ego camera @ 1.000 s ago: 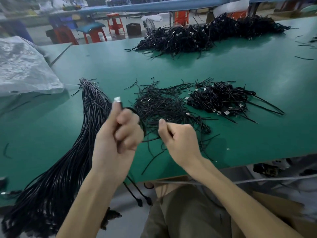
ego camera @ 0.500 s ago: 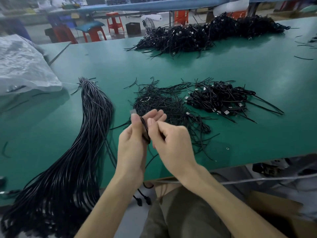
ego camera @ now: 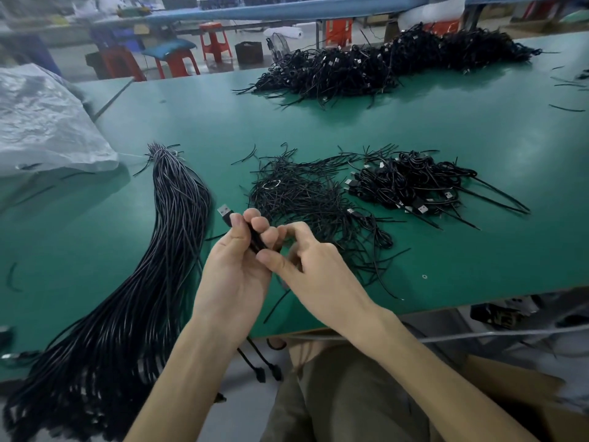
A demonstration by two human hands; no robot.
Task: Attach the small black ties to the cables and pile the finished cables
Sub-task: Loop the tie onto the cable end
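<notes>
Below your left wrist, 2 ends of the cable (ego camera: 255, 247) hang past the near edge of the green table (ego camera: 478, 129). Your left hand (ego camera: 236, 269) grips that cable folded in its curled fingers, and its USB plug (ego camera: 224, 211) sticks out above your thumb. Your right hand (ego camera: 306, 266) touches the left, thumb and curled fingers pinching at the cable; whether a tie sits between them, you cannot tell. Left of your left hand lies the long bundle of straight cables (ego camera: 165, 250), running off the near edge. Just beyond both hands is the loose heap of black ties (ego camera: 296, 196). Beyond and right of your right hand sits the small pile of coiled cables (ego camera: 411, 183). Far beyond that lies 1 large heap of cables (ego camera: 382, 65). Far to the left is a crumpled plastic sheet (ego camera: 41, 122).
</notes>
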